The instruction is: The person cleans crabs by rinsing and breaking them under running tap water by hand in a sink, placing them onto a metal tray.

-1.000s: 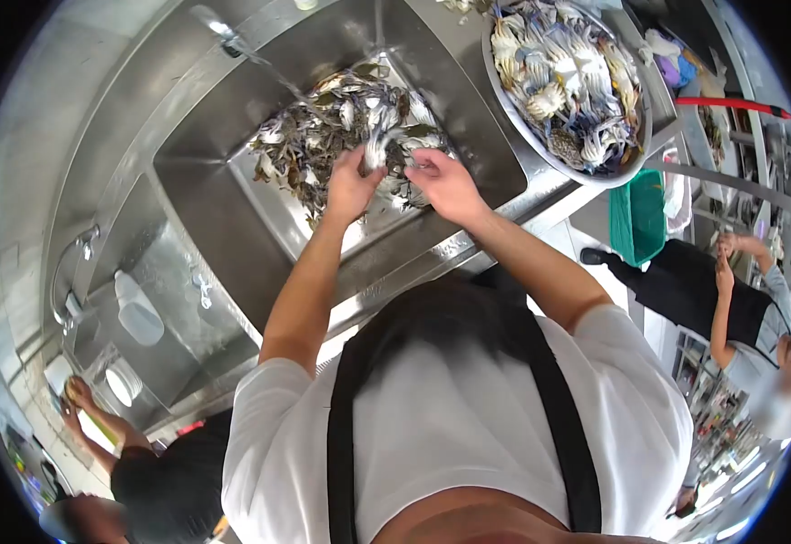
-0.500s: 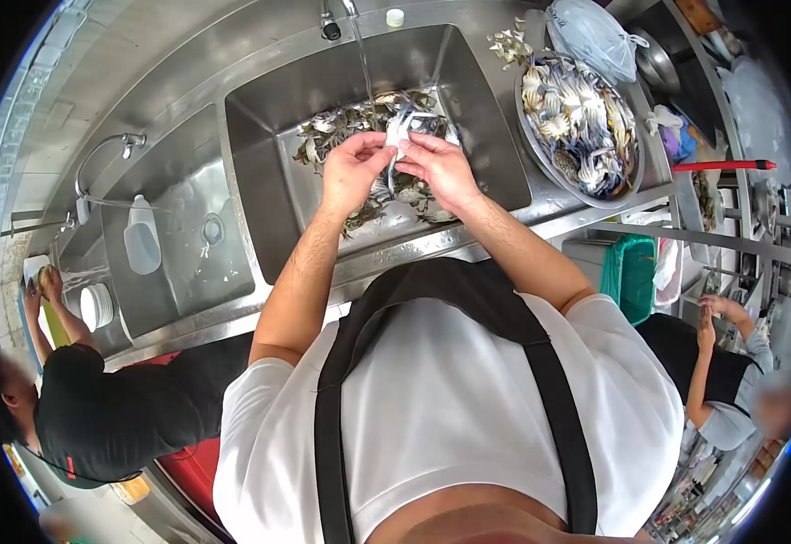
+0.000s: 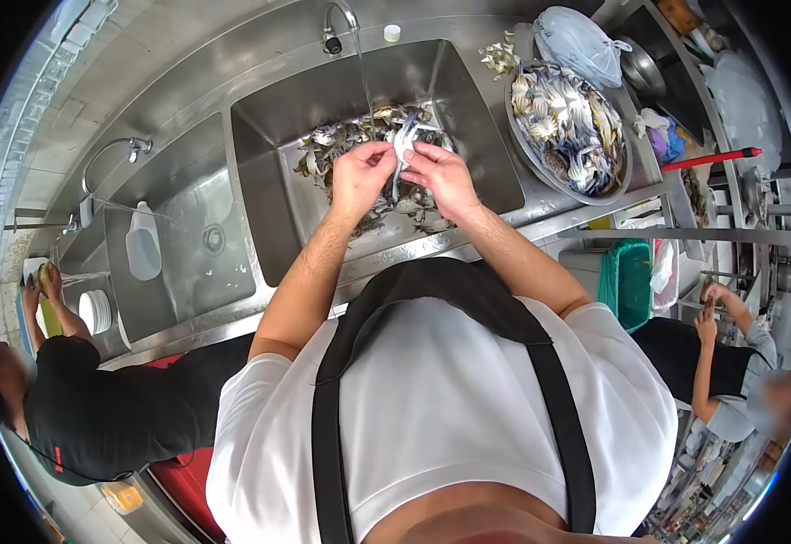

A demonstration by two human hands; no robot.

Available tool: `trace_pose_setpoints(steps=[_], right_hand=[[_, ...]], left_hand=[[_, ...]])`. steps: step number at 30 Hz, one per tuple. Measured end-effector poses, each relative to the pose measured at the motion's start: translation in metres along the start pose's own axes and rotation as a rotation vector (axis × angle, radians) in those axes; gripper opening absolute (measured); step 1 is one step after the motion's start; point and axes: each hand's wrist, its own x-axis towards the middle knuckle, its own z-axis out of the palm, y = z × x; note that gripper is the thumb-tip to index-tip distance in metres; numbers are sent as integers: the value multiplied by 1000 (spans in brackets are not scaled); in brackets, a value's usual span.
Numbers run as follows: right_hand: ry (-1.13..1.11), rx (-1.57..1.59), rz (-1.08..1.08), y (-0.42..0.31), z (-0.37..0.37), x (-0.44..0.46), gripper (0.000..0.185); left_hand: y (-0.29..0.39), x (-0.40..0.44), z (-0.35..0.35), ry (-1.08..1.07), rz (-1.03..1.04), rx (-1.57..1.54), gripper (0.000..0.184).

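Between my hands is a crab point(image 3: 403, 145), its pale underside towards me and bluish legs sticking up and down. My right hand point(image 3: 447, 181) grips it from the right, thumb and fingers on its body. My left hand point(image 3: 359, 179) is closed in a pinch at the crab's left edge; the exact part it holds is too small to make out. Below both hands, a heap of crabs and crab pieces point(image 3: 323, 145) lies in the deep steel sink point(image 3: 268, 195). Water runs from the tap point(image 3: 332, 41) onto the heap.
To the right stands a metal bowl point(image 3: 628, 172) full of cleaned crabs point(image 3: 567, 127), beside a tied plastic bag point(image 3: 577, 45). A second sink point(image 3: 178, 281) holds a white plastic jug point(image 3: 143, 245). Co-workers stand left and right. A green-lined bin point(image 3: 629, 286) sits below the counter.
The view has shifted slightly, so the sink sits lower in it. My left fingertips have drawn a little away from the crab's middle; my right hand still holds it.
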Motion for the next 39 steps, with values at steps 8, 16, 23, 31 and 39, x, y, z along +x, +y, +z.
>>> trace_pose_setpoints(steps=[8,16,23,31,39], right_hand=[[9,-33,-20,-3,-7,6,39],[-6,-51,-30,-9,-10,6,39],[3,47,-3,-16,-13,7,36],[24,-55,-45,-29,-9,3,38],[3,-145,-84,-47,-9,7,35]], left_hand=[[4,2,6,-8,1,38,30],[-2,5,11,21,-5,-26,22],[15,5,7,-20,-95,-76,19],[29,8,8,-72,-150,-115,23],[36,22,7,-138,-85,-79,23]])
